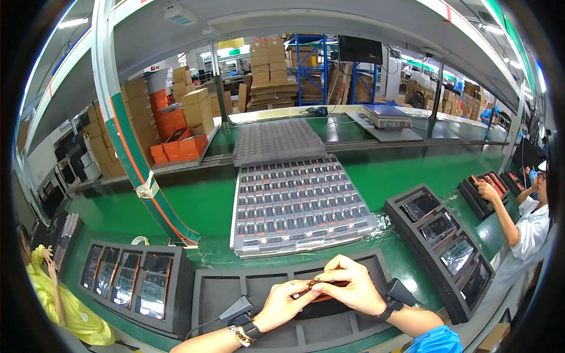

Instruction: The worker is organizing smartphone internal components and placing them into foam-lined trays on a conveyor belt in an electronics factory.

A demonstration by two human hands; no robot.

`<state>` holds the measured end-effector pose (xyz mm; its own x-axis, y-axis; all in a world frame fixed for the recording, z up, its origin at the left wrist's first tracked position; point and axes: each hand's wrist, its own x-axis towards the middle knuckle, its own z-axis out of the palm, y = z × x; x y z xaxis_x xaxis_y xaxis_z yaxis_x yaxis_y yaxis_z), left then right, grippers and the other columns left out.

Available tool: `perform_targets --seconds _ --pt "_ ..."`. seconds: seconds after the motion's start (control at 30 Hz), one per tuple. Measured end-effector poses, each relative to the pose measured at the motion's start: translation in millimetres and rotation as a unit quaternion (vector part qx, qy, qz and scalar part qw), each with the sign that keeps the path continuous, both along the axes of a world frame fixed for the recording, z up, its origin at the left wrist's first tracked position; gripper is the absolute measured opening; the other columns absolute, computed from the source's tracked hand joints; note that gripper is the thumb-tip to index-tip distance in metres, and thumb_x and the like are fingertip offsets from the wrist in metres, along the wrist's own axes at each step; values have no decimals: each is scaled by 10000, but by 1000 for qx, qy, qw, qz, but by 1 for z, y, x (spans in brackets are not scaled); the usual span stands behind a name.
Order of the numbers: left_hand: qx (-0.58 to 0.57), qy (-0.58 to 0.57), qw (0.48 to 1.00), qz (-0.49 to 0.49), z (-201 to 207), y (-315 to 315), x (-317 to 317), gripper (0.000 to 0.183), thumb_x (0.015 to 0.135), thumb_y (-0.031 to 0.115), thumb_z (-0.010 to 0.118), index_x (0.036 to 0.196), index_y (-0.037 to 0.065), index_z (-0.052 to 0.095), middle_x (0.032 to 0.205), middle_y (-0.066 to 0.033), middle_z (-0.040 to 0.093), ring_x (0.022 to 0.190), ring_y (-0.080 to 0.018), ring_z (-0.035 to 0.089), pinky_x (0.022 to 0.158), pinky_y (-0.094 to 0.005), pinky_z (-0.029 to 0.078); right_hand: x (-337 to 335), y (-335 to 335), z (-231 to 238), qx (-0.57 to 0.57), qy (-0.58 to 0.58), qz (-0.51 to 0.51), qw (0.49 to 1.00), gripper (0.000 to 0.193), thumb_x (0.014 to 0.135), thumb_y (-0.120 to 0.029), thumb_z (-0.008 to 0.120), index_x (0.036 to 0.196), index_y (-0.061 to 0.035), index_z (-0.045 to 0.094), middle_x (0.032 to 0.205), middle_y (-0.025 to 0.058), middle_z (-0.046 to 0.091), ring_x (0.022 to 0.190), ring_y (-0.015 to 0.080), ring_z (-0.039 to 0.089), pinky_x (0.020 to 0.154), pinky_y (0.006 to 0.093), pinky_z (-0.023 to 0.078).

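Observation:
Both my hands meet in front of me over a black foam tray (203, 294) with several compartments. My left hand (289, 302) pinches the near-left end of a thin, dark, orange-edged device (322, 298), which looks like a phone. My right hand (351, 286) grips the same device, its thumb and fingers closed close to my left fingertips. My fingers cover most of it, so its exact kind and face cannot be made out. Dark straps with small boxes sit on both wrists.
Beyond my hands lies a clear plastic tray (241, 206) of small dark parts, with another grey tray (276, 141) behind. Foam trays of orange-edged devices stand left (176, 267) and right (406, 226). A green post (138, 159) rises left. People work at both sides.

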<state>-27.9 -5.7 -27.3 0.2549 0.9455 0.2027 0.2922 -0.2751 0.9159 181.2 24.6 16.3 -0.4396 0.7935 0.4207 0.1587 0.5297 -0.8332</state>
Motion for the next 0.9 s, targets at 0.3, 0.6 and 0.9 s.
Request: perform_targets --seconds 0.3,0.6,0.9 --pt "6 36 999 15 8 -4 3 233 950 230 738 1123 77 770 1058 -138 764 758 -137 690 683 -283 553 7 -3 3 -67 14 35 997 234 914 -170 778 1133 -86 785 936 27 624 862 132 621 747 264 511" --pt "18 2 1000 15 18 -6 7 233 954 196 722 1168 120 775 1034 -73 779 757 -106 682 669 -254 542 36 13 10 -20 -32 -17 999 397 1061 -174 556 1443 -65 565 776 25 505 722 118 520 698 286 467" --pt "106 31 994 -26 7 -4 6 220 924 126 731 1138 106 781 1083 -72 780 835 -142 749 701 -255 597 86 25 -7 -172 133 -58 975 347 1022 -106 611 1362 -34 590 872 57 708 714 58 594 649 231 495"
